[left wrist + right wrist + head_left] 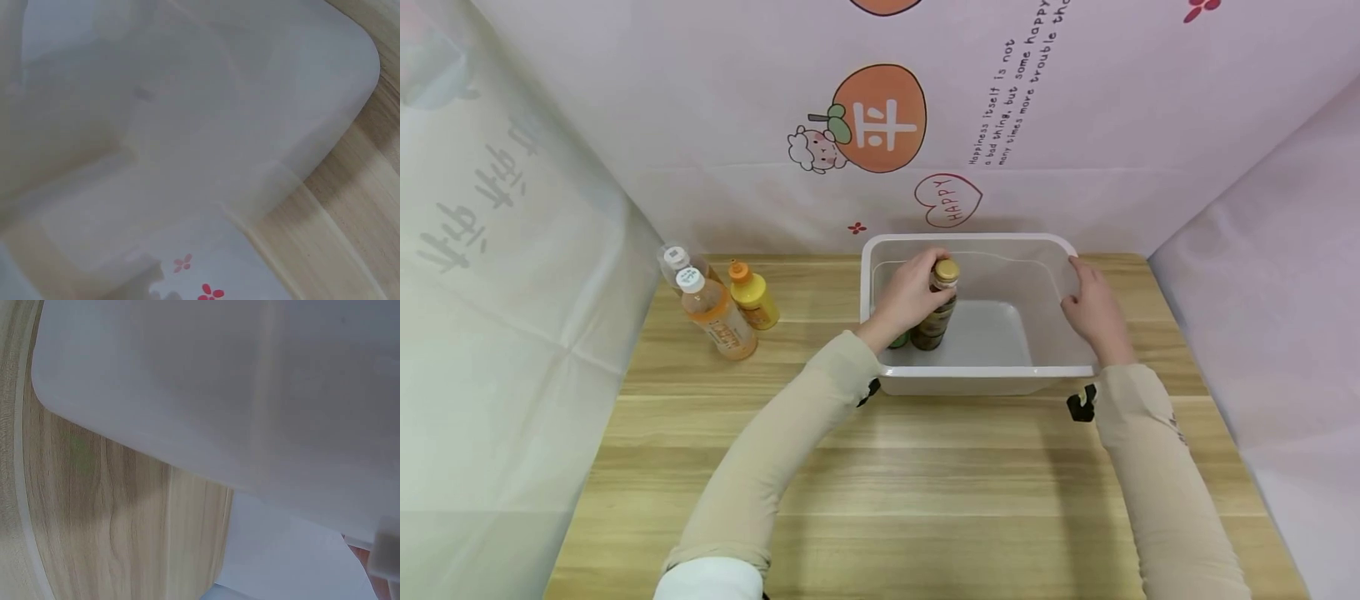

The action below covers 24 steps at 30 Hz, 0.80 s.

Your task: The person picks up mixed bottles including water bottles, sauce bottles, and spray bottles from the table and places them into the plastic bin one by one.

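**Left hand clamped on a dark bottle inside the bin**

From my seat I see the bottle upright but slightly tilted in the left part of the bin. The left fingers are closed round its neck just below the gold cap, with the thumb across the near side. The right hand holds the bin's right rim, thumb reaching over to the inside; some of its fingers are hidden from me.

The bin is smooth, pale plastic, a rounded rectangle with a white rim, set at the back edge of the tabletop, which shows pale wood grain. A green thing, mostly hidden, sits beside the bottle's base. Near the tabletop's back left corner stand a squat yellow bottle with an orange nozzle, an orange bottle and a clear bottle, both white-capped.

Both my wrist views look at the bin's translucent outside, and neither shows me the fingers. The left one adds red flowers on the white cloth; the right one adds a faint green smudge on the wood.
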{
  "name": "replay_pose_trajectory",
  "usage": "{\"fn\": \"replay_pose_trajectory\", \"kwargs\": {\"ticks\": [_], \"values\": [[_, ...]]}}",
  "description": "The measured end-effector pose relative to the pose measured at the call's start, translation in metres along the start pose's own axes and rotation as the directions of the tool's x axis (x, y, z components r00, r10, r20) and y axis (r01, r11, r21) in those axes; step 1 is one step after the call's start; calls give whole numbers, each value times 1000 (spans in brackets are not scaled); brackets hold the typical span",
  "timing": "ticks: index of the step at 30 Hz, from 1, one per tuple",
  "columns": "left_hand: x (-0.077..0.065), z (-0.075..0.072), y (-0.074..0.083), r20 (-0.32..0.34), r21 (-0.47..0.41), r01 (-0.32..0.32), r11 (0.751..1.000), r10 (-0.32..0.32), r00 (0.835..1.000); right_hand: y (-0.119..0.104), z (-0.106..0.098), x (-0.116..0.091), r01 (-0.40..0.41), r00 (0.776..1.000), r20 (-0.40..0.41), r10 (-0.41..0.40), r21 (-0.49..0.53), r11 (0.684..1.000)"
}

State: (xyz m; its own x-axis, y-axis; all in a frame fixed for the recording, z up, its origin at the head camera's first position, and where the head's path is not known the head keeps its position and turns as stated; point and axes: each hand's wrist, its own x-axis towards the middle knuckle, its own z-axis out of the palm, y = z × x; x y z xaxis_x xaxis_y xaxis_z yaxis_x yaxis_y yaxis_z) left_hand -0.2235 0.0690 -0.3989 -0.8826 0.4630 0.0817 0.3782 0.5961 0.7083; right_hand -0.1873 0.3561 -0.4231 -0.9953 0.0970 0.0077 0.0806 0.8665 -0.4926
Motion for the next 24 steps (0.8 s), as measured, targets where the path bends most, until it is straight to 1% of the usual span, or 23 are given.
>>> {"fn": "replay_pose_trajectory", "kwargs": {"ticks": [4, 9, 17, 24], "values": [[-1, 0, -1, 6, -6, -19, 1000, 19, 1000, 1, 0, 0, 3, 1000, -4, -3, -2, 1000], [-1, -2, 1, -1, -30, -24, 999, 24, 1000, 1, 0, 0, 7, 1000, -5, -7, -5, 1000], [-3, -11, 9, -63, -145, -50, 988, 41, 997, 1, 1, -1, 24, 999, -23, -24, -3, 1000], [-8, -24, 16, -106, -244, -89, 966, 65, 992, 2, 1, -1, 16, 1000, -21, -16, -1, 1000]]}}
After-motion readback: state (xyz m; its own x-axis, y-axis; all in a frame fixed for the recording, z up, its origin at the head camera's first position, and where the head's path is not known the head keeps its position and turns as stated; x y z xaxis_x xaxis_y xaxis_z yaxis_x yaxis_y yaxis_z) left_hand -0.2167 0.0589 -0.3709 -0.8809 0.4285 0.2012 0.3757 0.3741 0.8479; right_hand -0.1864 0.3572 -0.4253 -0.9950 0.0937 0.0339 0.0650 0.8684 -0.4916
